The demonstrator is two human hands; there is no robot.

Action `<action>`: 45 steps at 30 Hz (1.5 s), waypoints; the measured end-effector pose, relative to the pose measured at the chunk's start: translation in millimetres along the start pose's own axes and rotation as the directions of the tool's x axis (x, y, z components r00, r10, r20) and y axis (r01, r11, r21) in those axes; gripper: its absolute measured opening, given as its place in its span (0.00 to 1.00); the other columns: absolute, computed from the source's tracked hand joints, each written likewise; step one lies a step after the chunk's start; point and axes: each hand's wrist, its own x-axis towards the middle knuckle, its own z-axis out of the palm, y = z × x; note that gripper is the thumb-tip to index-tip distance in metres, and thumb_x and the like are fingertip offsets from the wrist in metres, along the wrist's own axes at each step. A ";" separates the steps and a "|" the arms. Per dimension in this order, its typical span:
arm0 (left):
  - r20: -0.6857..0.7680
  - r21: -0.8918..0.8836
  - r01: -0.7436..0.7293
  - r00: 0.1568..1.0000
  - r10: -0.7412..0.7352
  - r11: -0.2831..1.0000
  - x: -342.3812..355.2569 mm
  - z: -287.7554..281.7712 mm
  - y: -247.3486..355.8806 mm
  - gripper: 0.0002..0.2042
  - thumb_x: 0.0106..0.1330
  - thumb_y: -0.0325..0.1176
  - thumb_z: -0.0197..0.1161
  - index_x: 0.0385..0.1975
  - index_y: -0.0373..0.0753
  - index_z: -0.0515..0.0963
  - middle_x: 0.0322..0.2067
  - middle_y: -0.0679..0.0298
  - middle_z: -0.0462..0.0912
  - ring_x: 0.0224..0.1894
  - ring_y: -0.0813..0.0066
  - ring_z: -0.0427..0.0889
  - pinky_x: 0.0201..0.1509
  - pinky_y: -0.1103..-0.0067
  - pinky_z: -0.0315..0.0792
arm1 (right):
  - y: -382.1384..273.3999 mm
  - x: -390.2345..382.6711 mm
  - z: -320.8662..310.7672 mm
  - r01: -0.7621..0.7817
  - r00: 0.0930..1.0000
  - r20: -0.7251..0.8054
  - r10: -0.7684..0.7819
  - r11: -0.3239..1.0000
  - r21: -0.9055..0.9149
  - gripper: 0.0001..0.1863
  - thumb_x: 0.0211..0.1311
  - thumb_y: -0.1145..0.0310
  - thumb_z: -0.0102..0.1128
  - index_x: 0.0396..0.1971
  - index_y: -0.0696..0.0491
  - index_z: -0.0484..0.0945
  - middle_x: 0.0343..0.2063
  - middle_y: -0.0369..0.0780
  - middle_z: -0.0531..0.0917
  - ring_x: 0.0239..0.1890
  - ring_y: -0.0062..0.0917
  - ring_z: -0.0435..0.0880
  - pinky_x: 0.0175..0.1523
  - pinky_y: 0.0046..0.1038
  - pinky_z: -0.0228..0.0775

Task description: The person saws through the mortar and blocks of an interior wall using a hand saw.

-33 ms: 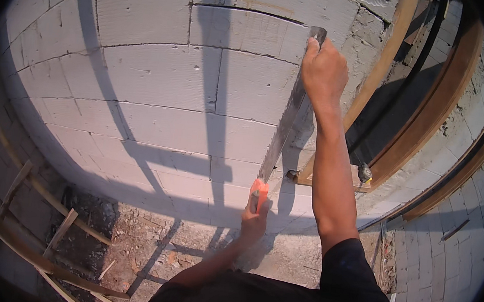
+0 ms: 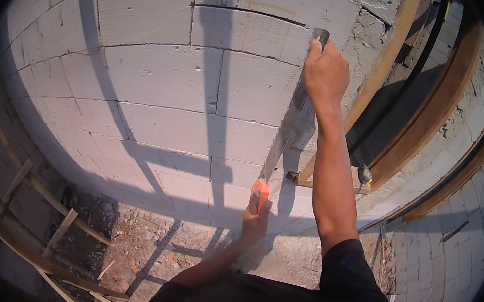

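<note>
A long hand saw (image 2: pixel 283 133) with an orange handle (image 2: pixel 259 191) lies flat and nearly upright against a wall of pale grey blocks (image 2: pixel 161 85). My left hand (image 2: pixel 255 221) is closed around the orange handle at the low end. My right hand (image 2: pixel 325 71) reaches up and grips the far tip of the blade, pressing it to the wall near the wall's right end. The blade runs along a vertical line beside the blocks' end.
A wooden frame (image 2: pixel 377 76) lines an opening just right of the saw, with a small yellow and black tape measure (image 2: pixel 364 174) on its lower part. Loose wooden slats (image 2: pixel 62 230) lean at lower left. Rubble covers the ground (image 2: pixel 145 246) below the wall.
</note>
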 end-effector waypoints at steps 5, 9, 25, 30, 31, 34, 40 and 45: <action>0.079 0.062 0.104 0.991 -0.109 0.993 2.6 3.3 -21.8 0.20 0.73 0.39 0.55 0.58 0.32 0.68 0.35 0.50 0.82 0.40 0.52 0.84 0.42 0.67 0.75 | 0.1 3.3 8.5 0.017 1.000 -0.011 -0.017 0.999 -0.031 0.18 0.67 0.59 0.51 0.37 0.59 0.81 0.29 0.55 0.84 0.37 0.54 0.83 0.44 0.51 0.74; 0.040 0.190 0.004 0.999 -0.012 0.982 3.5 4.0 -31.3 0.20 0.73 0.39 0.54 0.57 0.31 0.68 0.35 0.48 0.82 0.41 0.52 0.84 0.43 0.66 0.75 | -4.9 2.0 9.2 -0.001 1.000 -0.016 0.001 1.000 -0.023 0.17 0.67 0.59 0.51 0.38 0.59 0.80 0.29 0.55 0.84 0.37 0.54 0.83 0.44 0.51 0.73; 0.073 0.181 0.037 0.996 -0.051 0.983 -28.1 -12.1 -42.9 0.15 0.71 0.38 0.54 0.44 0.29 0.70 0.22 0.54 0.76 0.24 0.66 0.78 0.29 0.68 0.70 | 12.7 -39.9 30.0 -0.025 0.999 0.022 0.025 0.999 -0.022 0.13 0.67 0.64 0.51 0.33 0.60 0.76 0.26 0.53 0.82 0.33 0.54 0.83 0.40 0.50 0.73; 0.057 0.178 0.064 0.996 -0.075 0.982 -40.0 -31.0 -25.9 0.14 0.72 0.39 0.53 0.39 0.30 0.70 0.20 0.55 0.74 0.24 0.66 0.76 0.29 0.67 0.69 | 8.9 -54.9 34.6 -0.062 0.998 -0.017 0.062 0.998 -0.020 0.13 0.67 0.64 0.52 0.32 0.60 0.76 0.26 0.53 0.83 0.32 0.53 0.83 0.39 0.50 0.73; 0.081 0.183 0.088 0.991 -0.104 0.979 -36.7 -32.4 -21.2 0.14 0.72 0.39 0.53 0.38 0.30 0.70 0.21 0.55 0.74 0.24 0.65 0.76 0.29 0.67 0.69 | 8.4 -50.9 33.0 -0.061 0.998 0.004 0.061 0.998 -0.009 0.13 0.67 0.64 0.51 0.32 0.59 0.76 0.26 0.52 0.83 0.33 0.52 0.83 0.39 0.50 0.73; 0.101 0.214 0.119 0.985 -0.143 0.970 -44.4 -40.4 -29.3 0.14 0.72 0.39 0.53 0.40 0.31 0.70 0.22 0.54 0.75 0.25 0.65 0.76 0.30 0.67 0.69 | 10.7 -57.2 33.1 -0.072 0.996 0.061 0.072 0.997 -0.005 0.13 0.67 0.63 0.51 0.33 0.59 0.77 0.26 0.53 0.83 0.33 0.52 0.83 0.39 0.51 0.74; 0.060 0.158 0.047 0.997 -0.057 0.986 -31.2 -44.1 -23.9 0.18 0.71 0.36 0.55 0.54 0.30 0.68 0.25 0.54 0.77 0.25 0.66 0.77 0.30 0.70 0.70 | 14.6 -48.5 25.8 -0.057 0.998 0.037 0.057 0.998 0.010 0.15 0.66 0.63 0.51 0.33 0.60 0.78 0.26 0.56 0.83 0.34 0.54 0.83 0.41 0.51 0.74; 0.118 0.163 -0.051 0.992 0.032 0.985 1.1 -37.0 3.0 0.24 0.70 0.31 0.56 0.64 0.31 0.63 0.27 0.53 0.79 0.26 0.66 0.79 0.31 0.72 0.73 | -2.3 -0.5 6.3 0.007 0.997 -0.078 -0.004 0.999 0.049 0.15 0.66 0.63 0.52 0.30 0.61 0.79 0.26 0.56 0.82 0.34 0.55 0.83 0.41 0.52 0.74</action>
